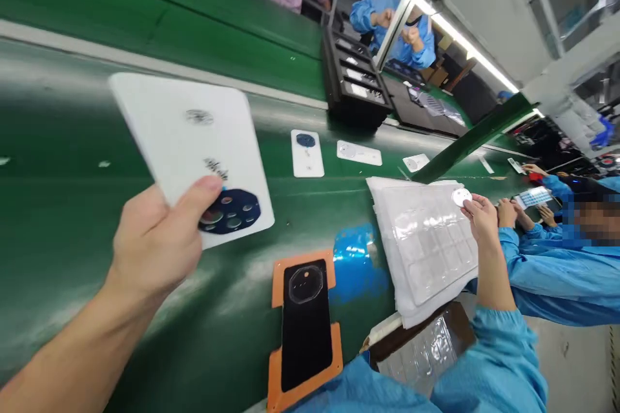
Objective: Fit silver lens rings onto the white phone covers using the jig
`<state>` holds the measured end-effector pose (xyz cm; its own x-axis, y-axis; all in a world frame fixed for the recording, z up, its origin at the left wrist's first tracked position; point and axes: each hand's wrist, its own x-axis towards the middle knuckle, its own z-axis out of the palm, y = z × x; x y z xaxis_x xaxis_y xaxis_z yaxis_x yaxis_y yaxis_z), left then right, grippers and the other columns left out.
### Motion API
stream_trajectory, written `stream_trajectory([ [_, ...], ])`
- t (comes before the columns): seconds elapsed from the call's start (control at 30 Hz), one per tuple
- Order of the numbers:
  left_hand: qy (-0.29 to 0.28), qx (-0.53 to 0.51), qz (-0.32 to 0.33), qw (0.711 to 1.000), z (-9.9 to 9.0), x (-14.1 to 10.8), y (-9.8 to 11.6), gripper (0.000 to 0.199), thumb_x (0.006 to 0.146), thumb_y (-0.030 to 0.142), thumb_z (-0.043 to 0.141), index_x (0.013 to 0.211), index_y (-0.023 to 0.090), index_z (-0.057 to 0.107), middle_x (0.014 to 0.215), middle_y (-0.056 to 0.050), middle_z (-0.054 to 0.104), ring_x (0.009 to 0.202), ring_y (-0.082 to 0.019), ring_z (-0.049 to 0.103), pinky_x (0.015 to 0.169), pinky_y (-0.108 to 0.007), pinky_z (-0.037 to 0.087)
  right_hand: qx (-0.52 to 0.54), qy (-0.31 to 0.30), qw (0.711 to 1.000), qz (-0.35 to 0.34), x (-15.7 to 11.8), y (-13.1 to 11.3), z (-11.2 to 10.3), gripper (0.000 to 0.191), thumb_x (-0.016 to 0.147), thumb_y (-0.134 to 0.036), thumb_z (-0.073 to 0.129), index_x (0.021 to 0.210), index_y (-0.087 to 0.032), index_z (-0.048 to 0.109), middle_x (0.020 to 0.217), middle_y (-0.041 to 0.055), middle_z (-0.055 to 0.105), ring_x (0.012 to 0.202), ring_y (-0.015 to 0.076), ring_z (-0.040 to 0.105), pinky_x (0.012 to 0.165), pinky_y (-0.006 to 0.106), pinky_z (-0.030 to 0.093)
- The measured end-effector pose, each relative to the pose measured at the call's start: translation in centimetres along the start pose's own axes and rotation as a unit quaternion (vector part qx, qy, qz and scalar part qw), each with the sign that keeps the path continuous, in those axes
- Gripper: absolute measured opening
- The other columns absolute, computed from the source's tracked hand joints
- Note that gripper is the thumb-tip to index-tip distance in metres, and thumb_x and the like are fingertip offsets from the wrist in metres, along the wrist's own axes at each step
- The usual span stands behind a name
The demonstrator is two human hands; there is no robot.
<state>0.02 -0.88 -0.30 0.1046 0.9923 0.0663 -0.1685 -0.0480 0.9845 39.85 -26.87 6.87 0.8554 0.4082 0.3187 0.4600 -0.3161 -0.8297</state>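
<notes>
My left hand (162, 232) is closed on a white panel (194, 135) with a dark blue camera-shaped piece at its lower end; the thumb presses on its face. My right hand (482, 219) pinches a small round white piece (461, 197) over the right edge of a clear plastic tray (431, 239) on white sheets. Between the hands, an orange fixture (305, 381) frames a black phone-shaped plate (306, 329). Blue film (356, 251) lies beside the fixture on the green surface.
Several white panels lie farther back, one with a blue piece (307, 161). Black stacked trays (353, 77) stand behind them. A slanted green bar (469, 139) crosses at right. A box (421, 355) sits below the edge. Other people in blue work at right and behind.
</notes>
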Motion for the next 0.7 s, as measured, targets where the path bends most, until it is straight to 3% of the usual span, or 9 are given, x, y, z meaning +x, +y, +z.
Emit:
stream_trajectory([
  [0.07, -0.002, -0.076, -0.057, 0.995, 0.6, -0.1, 0.3, 0.048, 0.071, 0.048, 0.089, 0.105, 0.016, 0.076, 0.119, -0.005, 0.076, 0.113, -0.032, 0.070, 0.101, -0.047, 0.058, 0.003, -0.083, 0.996, 0.015, -3.8, 0.3, 1.6, 0.032, 0.086, -0.042, 0.078, 0.107, -0.020, 0.068, 0.087, 0.0028, 0.073, 0.077, 0.0172, 0.070, 0.074, 0.034, 0.061],
  [0.13, -0.027, -0.127, -0.068, 0.989, 1.3, 0.1, 0.4, 0.051, 0.067, 0.044, 0.092, 0.105, 0.015, 0.075, 0.111, -0.004, 0.078, 0.111, -0.028, 0.071, 0.095, -0.038, 0.060, -0.010, -0.186, 0.982, -0.024, -9.0, -0.4, 4.1, 0.029, 0.084, -0.040, 0.080, 0.106, -0.024, 0.070, 0.086, 0.0022, 0.075, 0.079, 0.0181, 0.073, 0.074, 0.033, 0.061],
  [0.23, -0.086, -0.165, -0.094, 0.978, 1.6, 0.5, 0.1, 0.043, 0.070, 0.044, 0.090, 0.100, 0.016, 0.075, 0.105, -0.004, 0.079, 0.104, -0.025, 0.073, 0.084, -0.034, 0.062, -0.069, -0.287, 0.936, -0.190, -16.8, -2.7, 9.0, 0.015, 0.092, -0.028, 0.070, 0.107, -0.028, 0.074, 0.093, 0.0026, 0.079, 0.081, 0.0188, 0.074, 0.073, 0.033, 0.060],
  [0.33, -0.101, -0.170, -0.094, 0.976, 1.3, 0.6, 0.1, 0.039, 0.072, 0.042, 0.090, 0.095, 0.015, 0.075, 0.103, -0.007, 0.079, 0.104, -0.029, 0.074, 0.079, -0.035, 0.064, -0.077, -0.264, 0.881, -0.385, -21.8, -4.1, 13.8, 0.031, 0.096, -0.009, 0.059, 0.119, -0.028, 0.071, 0.101, 0.0031, 0.081, 0.087, 0.0189, 0.076, 0.075, 0.035, 0.055],
  [0.4, -0.095, -0.163, -0.085, 0.978, 1.0, 0.5, 0.4, 0.037, 0.073, 0.040, 0.091, 0.094, 0.014, 0.075, 0.102, -0.007, 0.078, 0.105, -0.031, 0.075, 0.079, -0.036, 0.064, -0.086, -0.252, 0.851, -0.454, -23.2, -3.8, 15.9, 0.037, 0.095, -0.004, 0.060, 0.124, -0.026, 0.068, 0.106, 0.0041, 0.081, 0.091, 0.0200, 0.076, 0.076, 0.036, 0.053],
  [0.47, -0.088, -0.152, -0.091, 0.980, 0.8, 0.5, 0.8, 0.035, 0.073, 0.037, 0.091, 0.093, 0.015, 0.074, 0.101, -0.007, 0.077, 0.103, -0.031, 0.075, 0.077, -0.035, 0.064, -0.104, -0.267, 0.830, -0.478, -23.7, -3.1, 16.6, 0.038, 0.094, -0.004, 0.062, 0.125, -0.025, 0.067, 0.109, 0.0046, 0.080, 0.095, 0.0216, 0.075, 0.078, 0.038, 0.052],
  [0.7, -0.086, -0.151, -0.124, 0.977, 1.0, 0.2, 2.0, 0.033, 0.068, 0.030, 0.094, 0.089, 0.018, 0.071, 0.092, 0.000, 0.075, 0.099, -0.030, 0.077, 0.069, -0.030, 0.064, -0.143, -0.318, 0.811, -0.469, -24.1, -2.5, 15.4, 0.049, 0.094, -0.003, 0.060, 0.137, -0.026, 0.059, 0.119, 0.0065, 0.077, 0.101, 0.0246, 0.072, 0.086, 0.043, 0.052],
])
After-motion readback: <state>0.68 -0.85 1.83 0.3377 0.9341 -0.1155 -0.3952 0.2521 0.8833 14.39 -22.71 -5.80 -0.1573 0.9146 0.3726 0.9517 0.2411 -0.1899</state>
